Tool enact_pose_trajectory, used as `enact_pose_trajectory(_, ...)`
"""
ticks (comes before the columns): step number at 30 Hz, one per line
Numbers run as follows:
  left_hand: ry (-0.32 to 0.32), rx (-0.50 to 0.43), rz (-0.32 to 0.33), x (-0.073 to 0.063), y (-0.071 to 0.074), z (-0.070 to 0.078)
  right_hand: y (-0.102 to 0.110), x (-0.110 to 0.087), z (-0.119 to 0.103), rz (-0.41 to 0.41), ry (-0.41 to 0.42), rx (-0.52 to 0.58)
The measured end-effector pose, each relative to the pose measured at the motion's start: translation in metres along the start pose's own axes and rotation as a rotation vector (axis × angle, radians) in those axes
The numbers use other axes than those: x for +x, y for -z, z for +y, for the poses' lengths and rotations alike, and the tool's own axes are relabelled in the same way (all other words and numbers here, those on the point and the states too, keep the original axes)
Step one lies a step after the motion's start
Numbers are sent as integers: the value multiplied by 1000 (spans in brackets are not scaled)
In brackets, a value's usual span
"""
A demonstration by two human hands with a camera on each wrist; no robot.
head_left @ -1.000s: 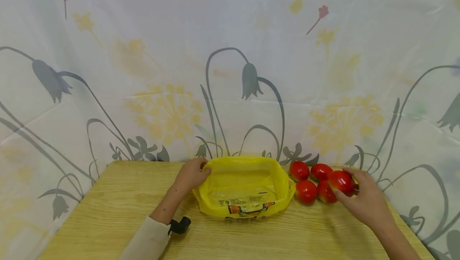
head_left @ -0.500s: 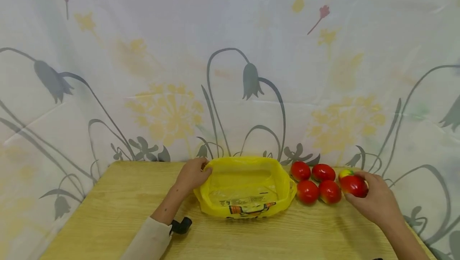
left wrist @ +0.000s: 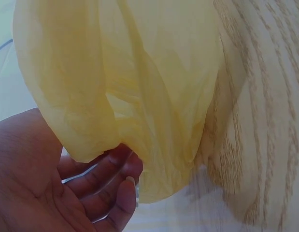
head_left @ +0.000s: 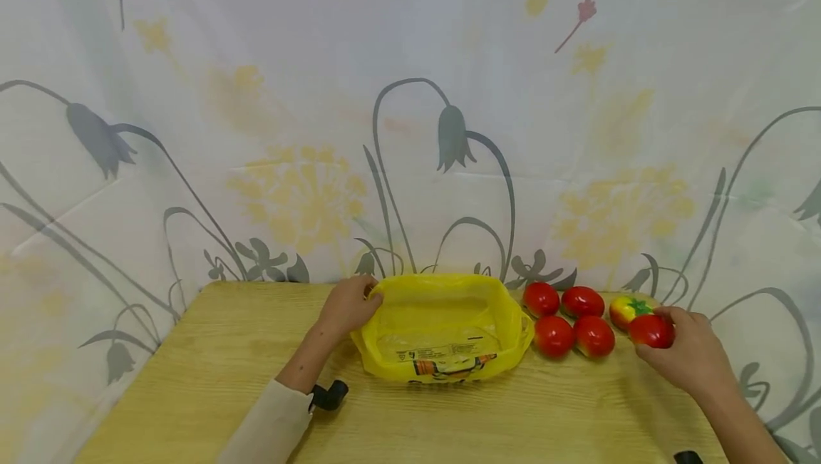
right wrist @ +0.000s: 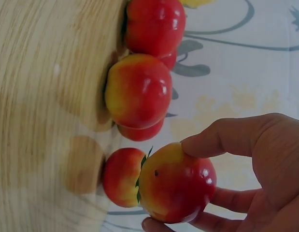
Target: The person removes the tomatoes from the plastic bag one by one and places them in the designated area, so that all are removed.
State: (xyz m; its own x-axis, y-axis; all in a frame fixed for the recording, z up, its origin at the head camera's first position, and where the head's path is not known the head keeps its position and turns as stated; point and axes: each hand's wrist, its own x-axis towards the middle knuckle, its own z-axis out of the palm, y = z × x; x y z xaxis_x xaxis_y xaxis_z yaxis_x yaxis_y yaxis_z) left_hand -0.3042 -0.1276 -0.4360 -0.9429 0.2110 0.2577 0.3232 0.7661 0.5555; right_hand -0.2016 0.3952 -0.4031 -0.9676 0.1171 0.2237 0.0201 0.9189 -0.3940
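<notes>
A yellow plastic bag [head_left: 442, 371] stands open-mouthed on the table, with print on its front and base. My left hand [head_left: 348, 305] holds its left edge; in the left wrist view the fingers [left wrist: 98, 186] curl round the thin plastic [left wrist: 154, 96]. At the right, my right hand [head_left: 693, 350] grips a glossy red tomato [head_left: 651, 331] between thumb and fingers, its yellowish side showing in the right wrist view. Directly behind it sits another tomato [head_left: 623, 311], yellow on top with a green star-shaped calyx. Several red tomatoes [head_left: 554, 336] cluster between the bag and this hand.
The wooden table [head_left: 212, 378] ends at a pale cloth backdrop [head_left: 308, 93] printed with flowers. A black wrist-worn piece [head_left: 330, 395] juts from the left sleeve. The bag's right side nearly meets the nearest tomatoes.
My right hand has moved right with its tomato, away from the cluster, uncovering the yellow-topped tomato behind. My left hand stays at the bag's edge. The head view has shifted slightly.
</notes>
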Motion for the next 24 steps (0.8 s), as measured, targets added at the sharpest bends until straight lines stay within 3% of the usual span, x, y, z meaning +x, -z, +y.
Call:
enact_pose_trajectory(9, -1, -8, -15, 0, -1, 1, -7, 2, 17, -78, -2, -4)
enact_pose_trajectory(24, 6, -6, -23, 3, -2, 0, -15, 9, 31, -99, 4, 3)
